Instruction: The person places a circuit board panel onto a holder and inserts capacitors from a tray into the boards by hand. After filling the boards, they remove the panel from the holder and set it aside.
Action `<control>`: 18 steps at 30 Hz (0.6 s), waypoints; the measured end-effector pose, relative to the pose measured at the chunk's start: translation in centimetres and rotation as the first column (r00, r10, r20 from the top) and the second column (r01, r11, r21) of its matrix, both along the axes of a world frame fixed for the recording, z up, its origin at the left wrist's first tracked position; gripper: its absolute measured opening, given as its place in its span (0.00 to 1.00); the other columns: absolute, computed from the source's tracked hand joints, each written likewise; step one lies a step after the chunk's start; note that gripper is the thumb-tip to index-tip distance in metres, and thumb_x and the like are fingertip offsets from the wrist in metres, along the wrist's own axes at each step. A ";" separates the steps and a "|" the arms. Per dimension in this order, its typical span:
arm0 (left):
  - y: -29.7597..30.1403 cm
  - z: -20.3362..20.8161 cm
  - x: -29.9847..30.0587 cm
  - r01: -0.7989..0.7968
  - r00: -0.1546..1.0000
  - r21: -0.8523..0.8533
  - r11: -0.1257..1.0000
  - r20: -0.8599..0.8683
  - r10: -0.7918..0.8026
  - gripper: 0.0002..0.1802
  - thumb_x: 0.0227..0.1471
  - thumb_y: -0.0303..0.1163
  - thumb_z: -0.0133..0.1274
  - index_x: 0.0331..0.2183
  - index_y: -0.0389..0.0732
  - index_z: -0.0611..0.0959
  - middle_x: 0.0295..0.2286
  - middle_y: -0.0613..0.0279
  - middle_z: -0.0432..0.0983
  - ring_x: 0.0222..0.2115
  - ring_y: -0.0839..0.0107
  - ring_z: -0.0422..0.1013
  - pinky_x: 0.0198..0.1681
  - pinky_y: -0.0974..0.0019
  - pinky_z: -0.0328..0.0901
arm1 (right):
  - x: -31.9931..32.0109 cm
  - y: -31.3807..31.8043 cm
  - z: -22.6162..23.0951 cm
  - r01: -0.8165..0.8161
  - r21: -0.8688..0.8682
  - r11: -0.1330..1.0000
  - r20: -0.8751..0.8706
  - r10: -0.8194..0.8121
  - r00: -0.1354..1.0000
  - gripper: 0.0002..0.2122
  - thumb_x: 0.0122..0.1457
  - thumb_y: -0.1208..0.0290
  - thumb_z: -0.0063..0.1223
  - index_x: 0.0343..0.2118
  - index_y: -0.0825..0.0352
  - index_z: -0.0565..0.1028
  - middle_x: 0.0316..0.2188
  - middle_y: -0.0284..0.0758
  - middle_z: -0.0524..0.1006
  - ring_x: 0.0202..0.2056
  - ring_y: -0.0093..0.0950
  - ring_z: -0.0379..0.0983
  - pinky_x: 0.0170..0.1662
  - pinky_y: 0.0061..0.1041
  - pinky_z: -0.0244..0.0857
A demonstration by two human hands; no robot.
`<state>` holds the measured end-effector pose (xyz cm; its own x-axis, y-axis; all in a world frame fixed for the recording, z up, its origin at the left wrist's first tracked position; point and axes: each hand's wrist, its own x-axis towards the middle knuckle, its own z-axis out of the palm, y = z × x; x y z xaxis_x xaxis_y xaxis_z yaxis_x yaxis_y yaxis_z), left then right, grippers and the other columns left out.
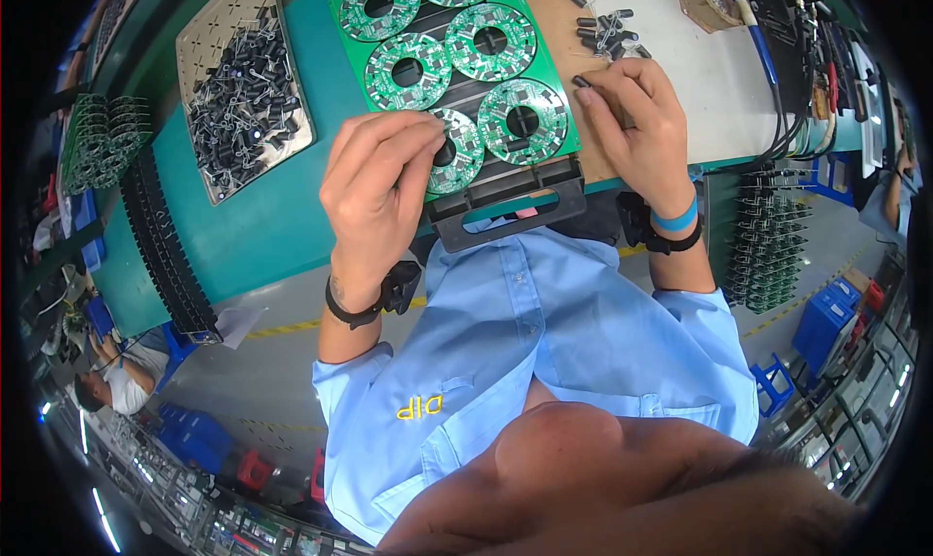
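A green circuit board panel (493, 94) with several ring-shaped sections lies in a black carrier with a handle (510, 216) at its near end. Over the nearest left ring, my left hand (374, 182) has its thumb and fingertips pressed together; whatever they pinch is hidden. To the right of the panel, my right hand (641, 123) pinches a small black capacitor (581, 82) between thumb and index finger. Just beyond that hand, a small pile of loose black capacitors (610, 37) with wire leads rests on a brown sheet (554, 17).
At left, a metal tray (299, 133) holds a heap of black capacitors (243, 119) on the green bench mat (330, 157). A black slotted rack (165, 235) stands farther left. Cables and a blue-handled tool (763, 55) lie at the right. Stacked boards (768, 240) sit below right.
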<state>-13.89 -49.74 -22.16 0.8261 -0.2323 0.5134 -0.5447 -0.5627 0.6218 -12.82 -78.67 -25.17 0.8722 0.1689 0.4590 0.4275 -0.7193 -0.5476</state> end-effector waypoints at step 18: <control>0.3 0.7 0.8 0.122 0.992 0.181 0.976 -0.010 -0.123 0.15 0.44 0.19 0.68 0.38 0.40 0.90 0.35 0.62 0.83 0.37 0.61 0.76 0.38 0.62 0.71 | -0.1 -0.3 -0.1 0.012 0.086 0.996 -0.010 -0.012 1.000 0.07 0.60 0.79 0.67 0.40 0.70 0.83 0.34 0.36 0.78 0.31 0.27 0.76 0.34 0.24 0.70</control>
